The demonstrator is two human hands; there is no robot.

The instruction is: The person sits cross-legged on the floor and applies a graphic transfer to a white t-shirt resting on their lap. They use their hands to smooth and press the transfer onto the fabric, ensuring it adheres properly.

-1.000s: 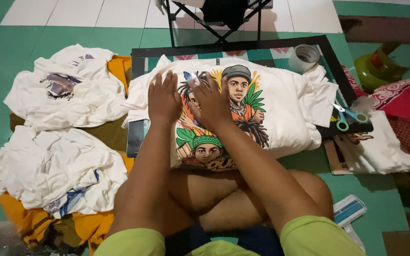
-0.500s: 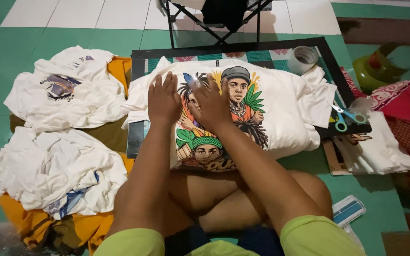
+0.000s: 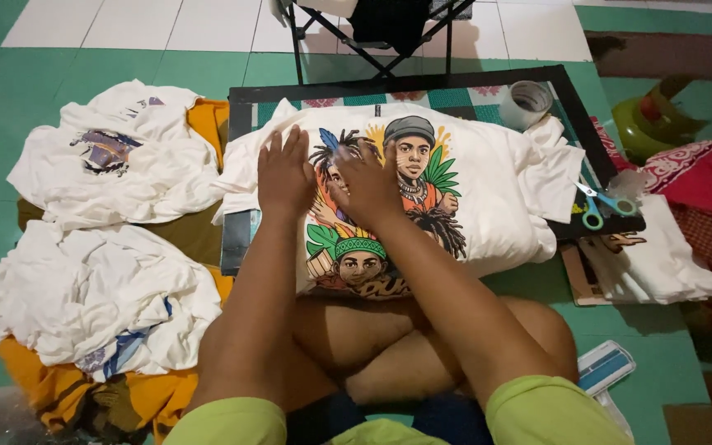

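Under both flat grips: white T-shirt (image 3: 488, 206), soft matt cotton-like cloth; its coloured print (image 3: 381, 214) looks smoother, faint sheen. Left of the grips: heaps of white shirts (image 3: 92, 297), crumpled matt cloth, on orange fabric (image 3: 51, 383). Right of the grips: scissors (image 3: 601, 202), glossy plastic handles, metal blades. Beyond: tape roll (image 3: 527, 103), shiny. Floor (image 3: 10, 124): smooth matt green tiles.
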